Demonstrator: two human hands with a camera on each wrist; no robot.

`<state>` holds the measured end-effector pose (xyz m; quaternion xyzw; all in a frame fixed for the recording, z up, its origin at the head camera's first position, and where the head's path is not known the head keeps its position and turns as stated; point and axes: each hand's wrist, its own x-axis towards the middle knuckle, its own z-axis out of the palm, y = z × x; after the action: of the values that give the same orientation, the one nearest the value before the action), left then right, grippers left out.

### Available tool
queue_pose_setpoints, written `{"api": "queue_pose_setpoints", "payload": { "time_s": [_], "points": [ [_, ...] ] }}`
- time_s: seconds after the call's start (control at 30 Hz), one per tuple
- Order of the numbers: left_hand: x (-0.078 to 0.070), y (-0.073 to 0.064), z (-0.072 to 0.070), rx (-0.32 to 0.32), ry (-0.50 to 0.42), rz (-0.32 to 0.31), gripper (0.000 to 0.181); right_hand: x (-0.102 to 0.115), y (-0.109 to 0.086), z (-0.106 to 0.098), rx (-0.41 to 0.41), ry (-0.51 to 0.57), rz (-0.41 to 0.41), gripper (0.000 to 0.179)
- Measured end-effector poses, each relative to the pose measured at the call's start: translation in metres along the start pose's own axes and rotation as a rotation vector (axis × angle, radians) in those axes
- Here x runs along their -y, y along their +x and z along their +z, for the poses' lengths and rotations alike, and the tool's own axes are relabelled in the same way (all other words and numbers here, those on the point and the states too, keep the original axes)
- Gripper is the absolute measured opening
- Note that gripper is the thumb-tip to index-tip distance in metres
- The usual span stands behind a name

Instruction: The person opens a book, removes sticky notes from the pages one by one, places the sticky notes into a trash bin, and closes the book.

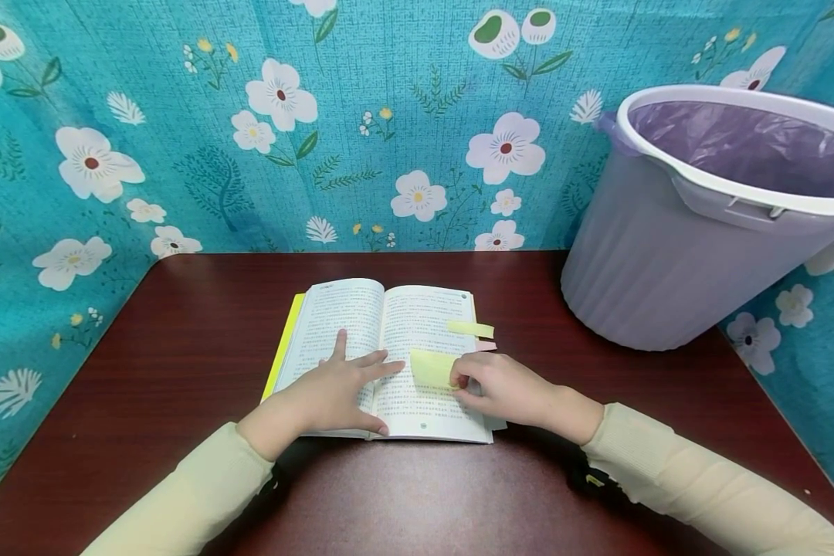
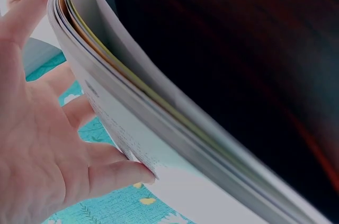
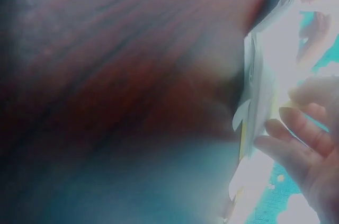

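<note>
An open book (image 1: 347, 316) lies on the table with printed text on both pages. My left hand (image 1: 330, 390) rests across its middle, fingers spread; in the left wrist view the thumb and fingers of that hand (image 2: 47, 144) lie against the pages. On the right page is a yellow sticky note (image 1: 429, 367). With curled fingers my right hand (image 1: 503, 386) pinches the note's right edge, its fingertips partly hidden. The right wrist view shows this hand (image 3: 312, 139) at the book's edge, washed out by glare. A narrow yellow tab (image 1: 472, 330) and a pink tab (image 1: 486, 346) stick out beyond the right page.
A grey trash bin (image 1: 656, 255) with a white rim and a purple liner stands at the table's back right. The dark red-brown table (image 1: 181, 332) extends around the book. Behind it hangs a teal flowered cloth (image 1: 361, 139).
</note>
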<state>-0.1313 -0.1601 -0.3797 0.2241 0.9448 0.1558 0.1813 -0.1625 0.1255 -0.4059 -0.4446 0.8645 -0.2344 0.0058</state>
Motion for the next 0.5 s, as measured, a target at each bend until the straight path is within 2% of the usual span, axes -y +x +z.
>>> {"api": "queue_pose_setpoints", "payload": {
  "time_s": [0.5],
  "points": [
    [-0.0021, -0.0004, 0.0022, -0.023, 0.000, -0.005, 0.088, 0.0005, -0.0073, 0.0040, -0.112, -0.004, 0.026, 0.026]
  ]
}}
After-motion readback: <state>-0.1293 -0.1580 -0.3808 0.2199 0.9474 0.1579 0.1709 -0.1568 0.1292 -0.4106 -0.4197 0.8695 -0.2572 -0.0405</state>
